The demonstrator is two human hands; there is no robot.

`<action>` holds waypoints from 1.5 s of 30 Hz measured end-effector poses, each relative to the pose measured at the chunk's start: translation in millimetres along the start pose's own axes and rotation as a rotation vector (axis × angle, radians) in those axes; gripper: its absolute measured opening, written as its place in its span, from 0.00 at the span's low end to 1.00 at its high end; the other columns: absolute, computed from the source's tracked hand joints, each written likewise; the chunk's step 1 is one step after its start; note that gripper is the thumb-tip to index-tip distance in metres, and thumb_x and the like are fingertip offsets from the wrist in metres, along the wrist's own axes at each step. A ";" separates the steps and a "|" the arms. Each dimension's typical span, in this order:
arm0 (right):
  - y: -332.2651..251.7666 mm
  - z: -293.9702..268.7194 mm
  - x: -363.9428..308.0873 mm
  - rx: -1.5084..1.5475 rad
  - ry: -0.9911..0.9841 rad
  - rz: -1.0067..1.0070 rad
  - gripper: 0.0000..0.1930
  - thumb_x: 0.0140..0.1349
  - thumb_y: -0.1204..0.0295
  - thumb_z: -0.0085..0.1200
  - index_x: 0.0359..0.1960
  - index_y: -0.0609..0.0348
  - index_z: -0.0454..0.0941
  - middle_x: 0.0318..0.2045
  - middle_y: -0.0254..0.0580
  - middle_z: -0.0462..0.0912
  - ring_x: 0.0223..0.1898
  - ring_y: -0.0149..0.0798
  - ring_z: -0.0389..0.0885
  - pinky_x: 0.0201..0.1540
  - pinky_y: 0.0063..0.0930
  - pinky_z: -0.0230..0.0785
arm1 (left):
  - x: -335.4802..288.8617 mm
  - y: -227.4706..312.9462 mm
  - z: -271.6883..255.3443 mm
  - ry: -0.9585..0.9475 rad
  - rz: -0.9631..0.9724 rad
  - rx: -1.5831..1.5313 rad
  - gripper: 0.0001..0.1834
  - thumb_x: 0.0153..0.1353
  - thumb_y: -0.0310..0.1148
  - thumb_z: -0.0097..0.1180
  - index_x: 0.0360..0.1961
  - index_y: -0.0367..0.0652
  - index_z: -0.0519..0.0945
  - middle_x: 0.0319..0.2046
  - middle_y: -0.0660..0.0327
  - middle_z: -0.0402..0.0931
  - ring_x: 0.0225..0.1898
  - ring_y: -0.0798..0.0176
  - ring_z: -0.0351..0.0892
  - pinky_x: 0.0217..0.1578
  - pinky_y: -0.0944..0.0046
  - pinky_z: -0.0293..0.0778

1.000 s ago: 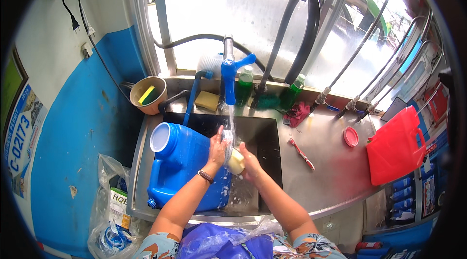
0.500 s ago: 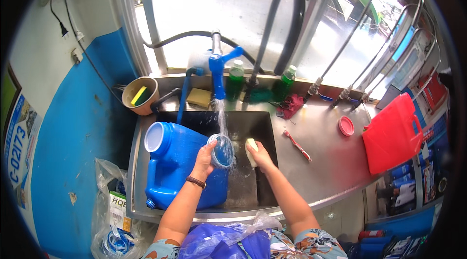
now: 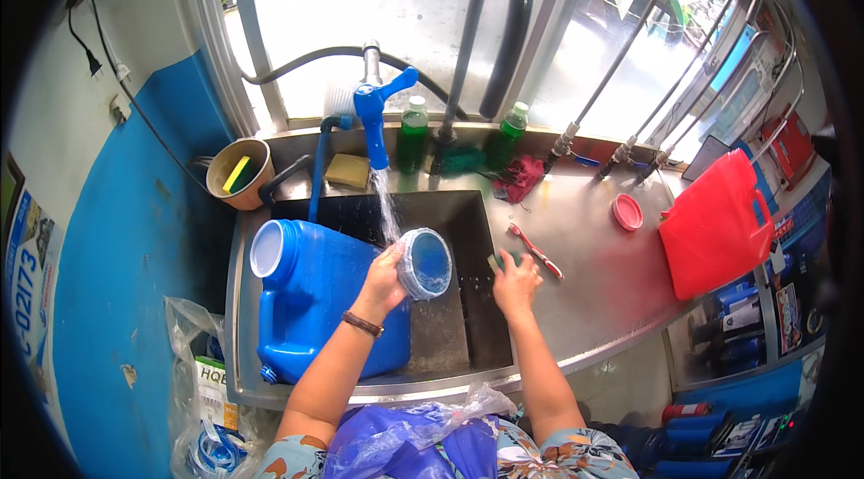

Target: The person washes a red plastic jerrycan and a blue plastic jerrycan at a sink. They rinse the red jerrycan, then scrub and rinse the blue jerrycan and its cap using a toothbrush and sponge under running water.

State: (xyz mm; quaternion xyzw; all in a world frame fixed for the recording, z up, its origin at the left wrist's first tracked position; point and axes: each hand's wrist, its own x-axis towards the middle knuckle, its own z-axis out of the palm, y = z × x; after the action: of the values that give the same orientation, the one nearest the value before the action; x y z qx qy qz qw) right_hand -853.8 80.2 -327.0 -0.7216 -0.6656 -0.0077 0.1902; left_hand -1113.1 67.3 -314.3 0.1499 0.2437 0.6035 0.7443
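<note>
My left hand (image 3: 382, 282) grips a round blue screw cap (image 3: 427, 264) by its edge. White suds cling to the cap's rim, and water from the blue faucet (image 3: 371, 128) runs down beside the hand. A large blue jug (image 3: 337, 290) with an uncapped mouth stands in the left part of the metal sink (image 3: 450, 335). My right hand (image 3: 517, 285) is over the sink's right edge, its thumb side against a small pale sponge (image 3: 494, 264), mostly hidden by the hand. Just beyond those fingers, a red-and-white toothbrush (image 3: 537, 252) lies on the counter.
On the right of the counter stand a red jug (image 3: 715, 236) and a red cap (image 3: 627, 212). Along the back are green bottles (image 3: 413, 134), a dark red cloth (image 3: 519, 179), a yellow sponge (image 3: 348, 171) and a brown pot (image 3: 239, 175). Pipes with valves (image 3: 621, 155) rise behind.
The cap has turned so its round face shows more, and it sits out of the main stream. My right hand has moved right, from over the basin to the sink's edge near the toothbrush.
</note>
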 end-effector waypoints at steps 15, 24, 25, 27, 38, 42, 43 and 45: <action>-123.0 -33.8 14.4 0.684 -0.149 -0.374 0.11 0.58 0.71 0.64 0.43 0.59 0.86 0.34 0.48 0.84 0.35 0.44 0.85 0.40 0.34 0.76 | -47.3 30.0 -24.7 -0.134 0.007 -0.155 0.23 0.72 0.41 0.51 0.61 0.37 0.72 0.55 0.52 0.78 0.56 0.54 0.79 0.59 0.50 0.74; -153.7 -18.1 1.9 0.958 -0.580 -0.022 0.10 0.60 0.72 0.61 0.34 0.68 0.86 0.21 0.41 0.85 0.21 0.28 0.82 0.27 0.23 0.74 | -76.2 49.9 -33.3 -0.073 0.252 -0.200 0.21 0.70 0.36 0.54 0.60 0.37 0.73 0.55 0.54 0.78 0.56 0.55 0.78 0.61 0.52 0.71; -157.4 -17.7 1.6 0.944 -0.571 -0.034 0.09 0.59 0.72 0.61 0.34 0.68 0.86 0.21 0.41 0.85 0.21 0.27 0.82 0.27 0.23 0.74 | -79.3 50.6 -31.8 -0.056 0.245 -0.219 0.21 0.69 0.34 0.54 0.60 0.37 0.73 0.55 0.54 0.78 0.56 0.55 0.78 0.61 0.52 0.71; -163.0 -16.0 0.1 0.934 -0.577 -0.036 0.09 0.59 0.72 0.61 0.33 0.67 0.86 0.20 0.40 0.85 0.21 0.27 0.81 0.28 0.24 0.74 | -84.6 53.2 -29.0 -0.049 0.208 -0.252 0.22 0.67 0.33 0.55 0.60 0.37 0.73 0.54 0.53 0.79 0.55 0.55 0.78 0.60 0.53 0.72; -139.0 16.1 -11.4 0.466 -0.228 -0.226 0.07 0.46 0.71 0.63 0.25 0.63 0.84 0.25 0.54 0.84 0.30 0.51 0.85 0.38 0.40 0.78 | -63.5 15.9 -11.3 0.314 0.353 0.649 0.15 0.50 0.20 0.59 0.42 0.37 0.77 0.36 0.61 0.80 0.37 0.68 0.78 0.41 0.68 0.75; -119.3 9.0 -5.0 0.521 -0.223 -0.133 0.06 0.46 0.71 0.63 0.23 0.60 0.82 0.24 0.51 0.83 0.29 0.52 0.84 0.38 0.42 0.77 | -61.4 1.8 -3.6 0.380 0.364 0.888 0.19 0.46 0.24 0.61 0.42 0.40 0.73 0.36 0.59 0.77 0.37 0.66 0.77 0.43 0.66 0.75; -116.1 5.4 -4.3 0.535 -0.174 -0.181 0.06 0.46 0.71 0.62 0.23 0.60 0.81 0.24 0.51 0.83 0.29 0.52 0.84 0.38 0.42 0.77 | -61.8 2.0 -0.9 0.401 0.366 0.951 0.21 0.46 0.24 0.62 0.44 0.40 0.73 0.37 0.59 0.77 0.38 0.66 0.77 0.44 0.65 0.75; -112.2 -3.4 -3.6 0.525 -0.128 -0.261 0.06 0.46 0.72 0.62 0.21 0.60 0.79 0.24 0.50 0.82 0.29 0.51 0.83 0.38 0.42 0.76 | -62.2 9.1 5.1 0.343 0.387 1.054 0.32 0.45 0.29 0.66 0.53 0.39 0.71 0.39 0.53 0.79 0.41 0.57 0.81 0.46 0.60 0.76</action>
State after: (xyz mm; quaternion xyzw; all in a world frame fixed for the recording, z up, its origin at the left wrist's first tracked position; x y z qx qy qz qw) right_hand -961.6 80.4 -295.2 -0.5552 -0.7426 0.1857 0.3254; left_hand -1127.4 9.3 -294.0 0.4417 0.5962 0.5413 0.3955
